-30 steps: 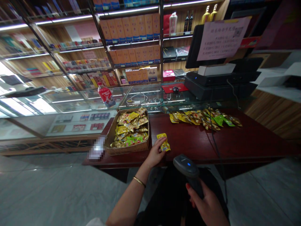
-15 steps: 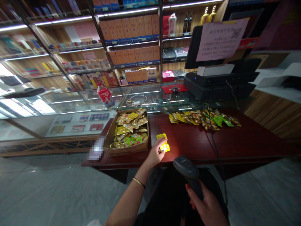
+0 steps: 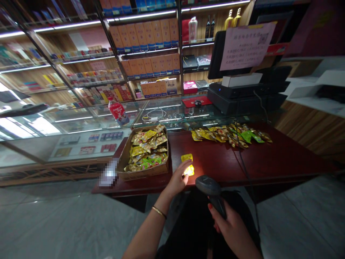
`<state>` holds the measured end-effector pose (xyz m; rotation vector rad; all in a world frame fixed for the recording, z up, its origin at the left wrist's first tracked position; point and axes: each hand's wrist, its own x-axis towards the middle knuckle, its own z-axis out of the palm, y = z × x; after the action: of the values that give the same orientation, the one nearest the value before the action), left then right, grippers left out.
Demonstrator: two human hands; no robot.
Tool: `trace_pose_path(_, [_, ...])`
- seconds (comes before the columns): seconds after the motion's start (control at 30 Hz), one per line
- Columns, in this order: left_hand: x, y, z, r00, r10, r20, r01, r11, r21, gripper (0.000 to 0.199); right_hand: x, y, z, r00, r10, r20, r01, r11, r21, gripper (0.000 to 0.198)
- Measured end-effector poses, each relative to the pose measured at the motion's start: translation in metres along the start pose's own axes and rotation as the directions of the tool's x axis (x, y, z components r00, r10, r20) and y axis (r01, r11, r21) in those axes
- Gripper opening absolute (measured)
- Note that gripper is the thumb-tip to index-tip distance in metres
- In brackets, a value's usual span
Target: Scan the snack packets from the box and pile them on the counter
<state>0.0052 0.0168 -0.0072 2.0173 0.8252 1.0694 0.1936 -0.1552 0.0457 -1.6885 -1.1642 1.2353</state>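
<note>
A small yellow snack packet (image 3: 187, 158) lies on the dark red table, brightly lit by a patch of light. My left hand (image 3: 178, 180) is over its left and middle part, fingers stretched across it and thumb apart at the near edge. Whether the fingertips press on the packet I cannot tell. My right hand (image 3: 226, 223) is wrapped round the handle of a black barcode scanner (image 3: 208, 186), whose head points at the packet from the table's near edge. Left of my left hand stands an open cardboard box (image 3: 145, 172) full of gold, yellow and green snack packets (image 3: 147, 147).
More snack packets (image 3: 229, 135) are heaped at the table's back right, with a black cable (image 3: 244, 169) hanging across. Behind is a glass counter (image 3: 172, 111) with a red-labelled bottle (image 3: 118, 112), a mouse (image 3: 197, 103) and a monitor (image 3: 215, 54). A blurred-out object (image 3: 109, 174) is at the table's left corner.
My left hand's fingers have loosened and spread a little over the packet, and the hand has drawn slightly left. The view has shifted slightly. The scanner still points at the packet.
</note>
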Motion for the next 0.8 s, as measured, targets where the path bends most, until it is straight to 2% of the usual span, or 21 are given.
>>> trace_pose_path(0.17, [0.001, 0.004, -0.003, 1.0, 0.029, 0.012, -0.029, 1.0, -0.004, 0.072, 0.012, 0.0, 0.003, 0.999, -0.043, 0.024, 0.043, 0.999, 0.003, 0.058])
trace_pose_path(0.33, [0.002, 0.008, -0.004, 1.0, 0.012, 0.028, -0.012, 1.0, 0.001, 0.074, 0.008, -0.003, 0.004, 0.998, -0.041, 0.037, 0.041, 0.999, 0.006, 0.052])
trace_pose_path(0.43, [0.001, 0.0, 0.001, 0.992, -0.074, -0.105, 0.075, 0.997, 0.011, 0.073, 0.003, -0.001, 0.002, 0.999, -0.026, 0.018, 0.025, 0.999, 0.034, 0.055])
trace_pose_path(0.53, [0.008, -0.011, 0.006, 0.954, -0.152, -0.257, 0.178, 0.981, 0.081, 0.073, 0.0, 0.006, -0.002, 0.999, -0.005, 0.032, 0.003, 0.999, 0.047, 0.056])
trace_pose_path(0.67, [0.045, -0.023, 0.008, 0.943, -0.145, -0.301, 0.225, 0.941, 0.252, 0.072, -0.003, 0.016, -0.002, 1.0, 0.016, -0.004, -0.016, 0.998, 0.06, 0.059])
trace_pose_path(0.73, [0.076, -0.029, 0.009, 0.921, -0.241, -0.306, 0.338, 0.885, 0.321, 0.074, -0.004, 0.022, -0.001, 0.998, 0.03, -0.053, -0.026, 0.997, 0.07, 0.064])
trace_pose_path(0.8, [0.111, -0.035, 0.011, 0.866, -0.371, -0.335, 0.481, 0.799, 0.36, 0.074, -0.003, 0.03, -0.001, 0.995, 0.046, -0.093, -0.04, 0.997, 0.067, 0.069])
